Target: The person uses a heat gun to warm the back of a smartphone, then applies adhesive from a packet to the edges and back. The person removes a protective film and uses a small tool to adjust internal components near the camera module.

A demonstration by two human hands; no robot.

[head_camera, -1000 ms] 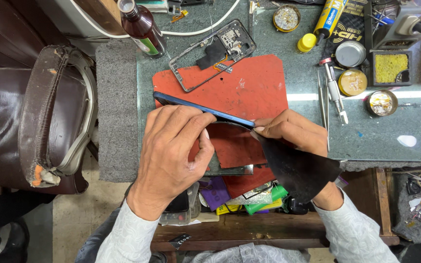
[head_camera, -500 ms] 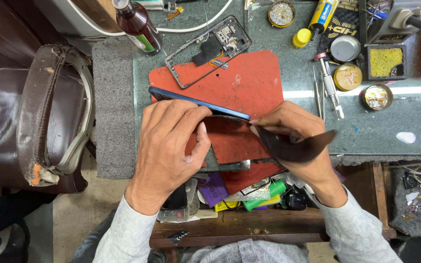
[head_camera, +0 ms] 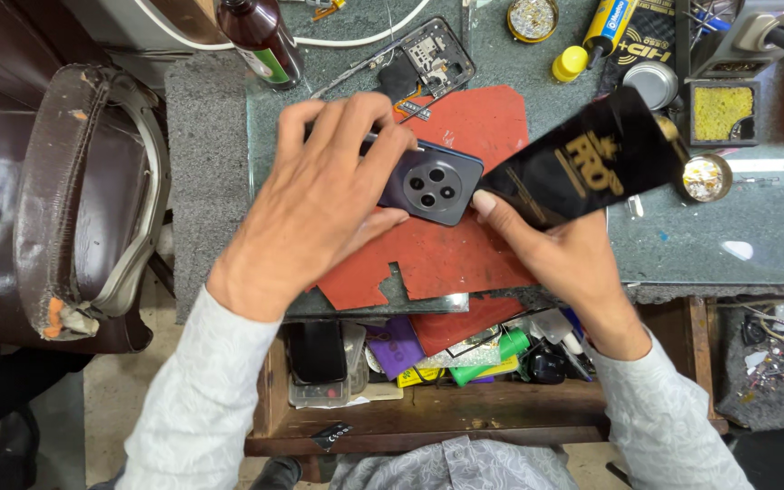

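Scene ordered largest to smallest.

Worn dark brown leather chair (head_camera: pixel 74 200) at left, clear of the work, no part in the handling.

Green glass-topped tabletop (head_camera: pixel 737 227) carrying the work; open wooden drawer (head_camera: pixel 465 399) beneath its front edge, crammed with small coloured parts, presumably kept within reach of both hands.

Ragged red rubber work mat (head_camera: pixel 465 263) laid on the glass, serving as a soft underlay below the handset; front edge torn and notched.

Left hand (head_camera: pixel 319 200) spread flat over a dark blue smartphone (head_camera: pixel 428 186), rear side up, round camera cluster showing at its right end. Grip: fingers wrapped over the far long edge, thumb under the near edge, clenched around the body. Phone tilted slightly, low above the mat; contact with the mat not determinable. Hold apparently meant to steady the handset and leave its right end exposed.

Right hand (head_camera: pixel 564 263) grasping a glossy black rectangular sheet with gold print (head_camera: pixel 583 163), pinched at its lower left corner between thumb and fingers, remainder fanning up to the right over the tabletop. Held corner just beside the camera end of the phone; touching or not, cannot tell.

Stripped black phone frame (head_camera: pixel 419 63) lying beyond the mat, set aside face open.

Brown glass bottle (head_camera: pixel 260 36) upright at the rear left.

Yellow sponge in a black tray (head_camera: pixel 720 113) at the rear right, small round tins beside it.
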